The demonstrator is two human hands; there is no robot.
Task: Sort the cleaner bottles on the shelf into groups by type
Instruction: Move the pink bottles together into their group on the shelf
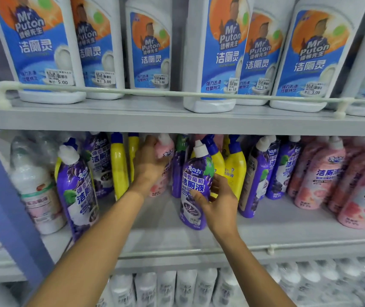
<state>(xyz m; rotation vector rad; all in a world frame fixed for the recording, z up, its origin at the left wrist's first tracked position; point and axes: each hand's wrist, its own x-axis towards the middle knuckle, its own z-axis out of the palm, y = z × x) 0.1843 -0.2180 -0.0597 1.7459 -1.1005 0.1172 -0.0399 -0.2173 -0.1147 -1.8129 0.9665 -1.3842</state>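
On the middle shelf [155,220], my left hand [149,165] is closed around a pink cleaner bottle [166,149] with a white cap, set back among the others. My right hand [219,202] grips a purple grape-label bottle [196,185] near the shelf's front, tilted slightly left. Yellow bottles with blue caps [118,169] stand left of my left hand, and more yellow ones [236,167] stand behind my right hand. Other purple bottles [77,189] stand at left and right [257,178]. Several pink bottles [319,173] crowd the right end.
White bottles with blue labels [217,52] fill the upper shelf behind a white rail [132,91]. Plastic-wrapped white bottles [35,191] stand at the far left of the middle shelf. A blue upright post [6,196] is at left. More white bottles [166,286] fill the lower shelf.
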